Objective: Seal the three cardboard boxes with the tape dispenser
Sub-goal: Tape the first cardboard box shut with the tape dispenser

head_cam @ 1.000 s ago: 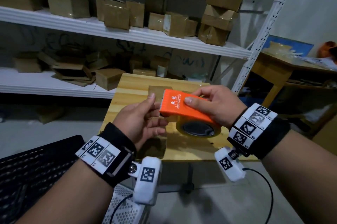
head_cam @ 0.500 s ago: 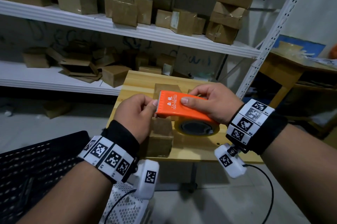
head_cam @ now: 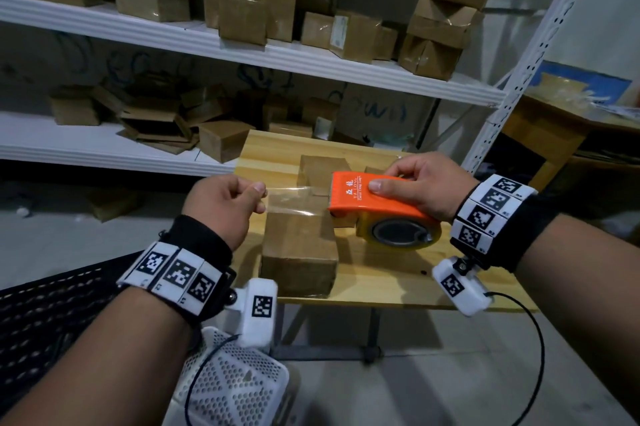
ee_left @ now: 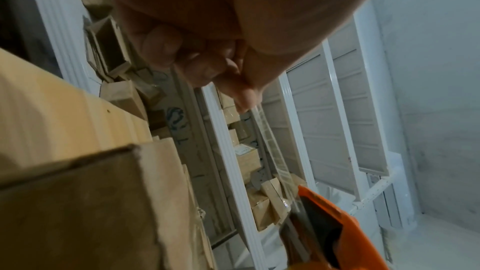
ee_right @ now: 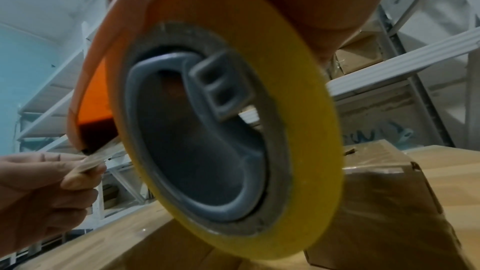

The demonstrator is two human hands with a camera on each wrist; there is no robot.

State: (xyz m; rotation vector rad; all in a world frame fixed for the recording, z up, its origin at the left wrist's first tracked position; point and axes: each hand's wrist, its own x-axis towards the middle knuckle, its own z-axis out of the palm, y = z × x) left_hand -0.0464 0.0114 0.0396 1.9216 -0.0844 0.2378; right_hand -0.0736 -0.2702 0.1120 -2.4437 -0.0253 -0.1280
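My right hand point(head_cam: 412, 188) grips the orange tape dispenser point(head_cam: 367, 203) with its yellowish tape roll point(head_cam: 398, 235), held above the small wooden table point(head_cam: 398, 283). A strip of clear tape point(head_cam: 294, 198) stretches left from the dispenser's mouth to my left hand point(head_cam: 258, 198), which pinches its end between thumb and fingers. The strip hangs over the nearest cardboard box point(head_cam: 299, 252). Two more boxes point(head_cam: 320, 171) stand behind it, partly hidden by the dispenser. In the left wrist view the tape point(ee_left: 272, 151) runs from my fingertips point(ee_left: 244, 98) to the orange dispenser point(ee_left: 332, 225). The right wrist view shows the roll point(ee_right: 233, 110) close up.
White metal shelving point(head_cam: 242, 44) behind the table holds several cardboard boxes point(head_cam: 242, 16). A white perforated stool point(head_cam: 235, 387) and a black mesh surface point(head_cam: 52, 321) lie below my left arm. A second wooden table point(head_cam: 554, 134) stands at the right.
My left hand took hold of the tape end at the dispenser's mouth and pulled it out to the left; a strip now spans the gap. The dispenser has stayed in my right hand.
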